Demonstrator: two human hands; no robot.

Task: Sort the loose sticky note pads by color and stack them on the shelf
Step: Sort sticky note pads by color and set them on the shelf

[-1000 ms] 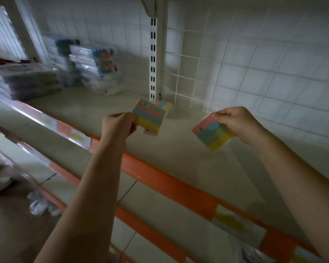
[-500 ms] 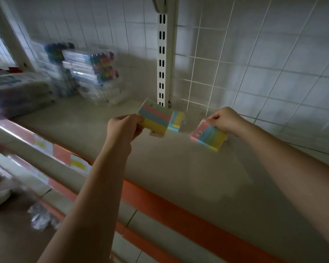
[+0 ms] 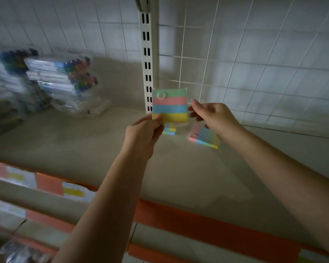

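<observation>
Up at the back of the shelf [image 3: 95,149], the left hand [image 3: 143,132] pinches a striped sticky note pad [image 3: 170,105] by its lower left corner, thumb on the yellow band, and holds it upright in the air in front of the white slotted upright [image 3: 147,63]. Green stripe on top, then pink, blue, yellow, with a small round sticker near the top left. The right hand [image 3: 214,116] is just beside the pad's right edge, fingers [image 3: 197,106] loosely extended and gripping nothing; whether a fingertip touches the wrapper I cannot tell. Below that hand a second pad [image 3: 202,138] lies flat on the shelf, pink edge to the left, partly hidden by the wrist. A third pad [image 3: 169,130] rests on the shelf just behind the left hand, mostly covered by the raised one. Far left on the same shelf, stacked clear packs of coloured pens [image 3: 65,80], blurred. An orange strip [image 3: 198,223] runs along the shelf's front edge.
</observation>
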